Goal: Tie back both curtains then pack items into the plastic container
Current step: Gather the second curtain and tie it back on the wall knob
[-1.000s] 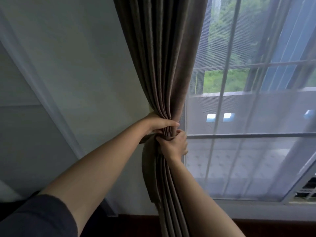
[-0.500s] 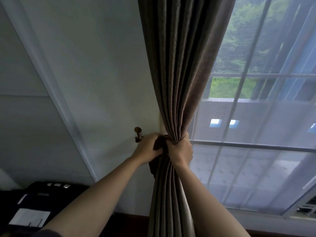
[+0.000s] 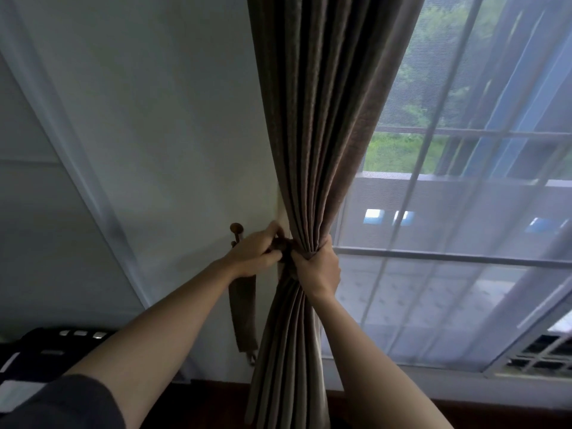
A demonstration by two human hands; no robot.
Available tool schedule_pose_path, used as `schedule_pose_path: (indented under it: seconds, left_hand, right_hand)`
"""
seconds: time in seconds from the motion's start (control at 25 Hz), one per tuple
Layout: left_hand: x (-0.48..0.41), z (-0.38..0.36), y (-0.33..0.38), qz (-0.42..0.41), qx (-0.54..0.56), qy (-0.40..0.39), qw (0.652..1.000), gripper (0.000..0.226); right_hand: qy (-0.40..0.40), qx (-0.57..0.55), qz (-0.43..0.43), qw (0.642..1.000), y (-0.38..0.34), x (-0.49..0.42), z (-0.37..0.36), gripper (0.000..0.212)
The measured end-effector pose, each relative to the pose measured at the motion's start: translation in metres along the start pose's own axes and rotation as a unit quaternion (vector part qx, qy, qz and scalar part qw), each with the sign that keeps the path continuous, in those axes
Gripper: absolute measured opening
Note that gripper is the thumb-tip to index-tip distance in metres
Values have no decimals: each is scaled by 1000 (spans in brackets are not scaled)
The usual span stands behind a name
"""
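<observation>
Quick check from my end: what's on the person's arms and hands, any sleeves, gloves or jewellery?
Both forearms are bare. A dark grey sleeve shows on the left upper arm only. Left hand and right hand are ungloved, with no rings, watch or bracelets visible.

two bare hands gather a brown curtain beside a window: the right hand clenches the pleats, the left hand grips the tieback strap by a wall hook.

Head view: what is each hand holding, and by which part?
Right hand clamps the gathered curtain at its waist. Left hand grips the tieback strap near its upper end, beside the wall hook.
</observation>
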State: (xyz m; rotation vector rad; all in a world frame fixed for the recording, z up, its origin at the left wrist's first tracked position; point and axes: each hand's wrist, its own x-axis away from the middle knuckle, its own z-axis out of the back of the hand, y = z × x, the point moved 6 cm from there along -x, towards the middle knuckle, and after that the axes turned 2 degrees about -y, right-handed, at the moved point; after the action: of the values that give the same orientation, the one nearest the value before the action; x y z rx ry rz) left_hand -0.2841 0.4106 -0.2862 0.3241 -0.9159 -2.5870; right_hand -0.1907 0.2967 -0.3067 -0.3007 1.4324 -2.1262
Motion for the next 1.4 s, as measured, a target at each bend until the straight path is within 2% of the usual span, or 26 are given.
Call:
schedule_pose_path:
  seconds: [0.04, 0.12, 0.24, 0.28, 0.44, 0.56, 0.64, 0.72, 0.8, 0.92, 1.0, 1.08, 1.12, 1.24, 1.4]
  left_hand:
    - [-1, 4, -1, -10, -19, -1, 1000, 15]
    - [-6, 16, 1, -26, -56, 46, 997, 19]
    - [-16, 27, 12, -26, -181, 172, 968, 12]
    - [-18, 26, 18, -12, -190, 212, 959, 13]
    - [-13, 7, 22, 72, 35, 282, 956, 11]
    - [-12, 0, 14, 97, 84, 280, 951, 8]
    - [-9, 0, 15, 104, 64, 291, 949, 11]
    - [-7, -3, 22, 109, 52, 267, 956, 17]
    - [-6, -9, 28, 93, 94, 198, 971, 27]
    - [2, -19, 33, 41, 196, 47, 979, 43]
    - [4, -27, 35, 11, 177, 1, 984, 54]
    - [0, -30, 34, -6, 147, 51, 988, 63]
    - [-4, -31, 33, -4, 150, 79, 986, 63]
    - [-11, -35, 29, 24, 184, 122, 975, 56]
    - [-9, -37, 25, 44, 232, 140, 962, 42]
  right_hand:
    - [-2, 0, 0, 1000, 1, -1, 0, 38]
    - [-5, -4, 7, 1000, 1, -2, 0, 38]
    - [-10, -20, 20, 1000, 3, -2, 1, 36]
    - [-18, -30, 30, 999, 3, -2, 1, 34]
    - [-108, -102, 67, 987, 9, -3, 4, 31]
    - [-221, -161, 61, 960, 13, -4, 13, 38]
    - [-263, -140, 63, 953, 14, -6, 18, 45]
    - [-278, -114, 73, 951, 12, -8, 21, 45]
    - [-284, -91, 82, 951, 13, -11, 22, 48]
    - [-328, -112, 70, 935, 16, -16, 24, 51]
    - [-339, -109, 51, 933, 18, -23, 26, 46]
    - [-315, -84, 63, 943, 15, -29, 27, 30]
    - [-301, -60, 85, 948, 11, -30, 28, 29]
    - [-261, 13, 168, 950, 1, -35, 30, 41]
    - [-318, -26, 193, 928, -10, -37, 33, 48]
